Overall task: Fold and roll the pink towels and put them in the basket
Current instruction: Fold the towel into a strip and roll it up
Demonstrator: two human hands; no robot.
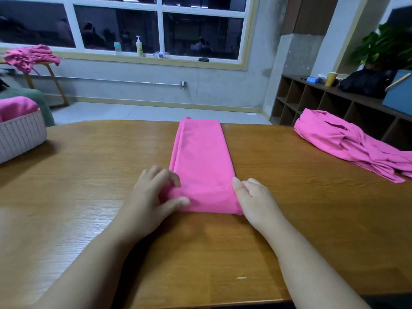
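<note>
The pink towel lies folded in a long strip on the table. The left hand and right hand pinch its near corners with curled fingers. The rolling seems to begin; next, turn the near end tightly away, toward the far end.

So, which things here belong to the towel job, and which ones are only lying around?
Belonging to the job:
folded towel, gripped by left hand and right hand
basket
towel pile

Only lying around:
pump bottle
yellow cup
plant
black bag
</note>
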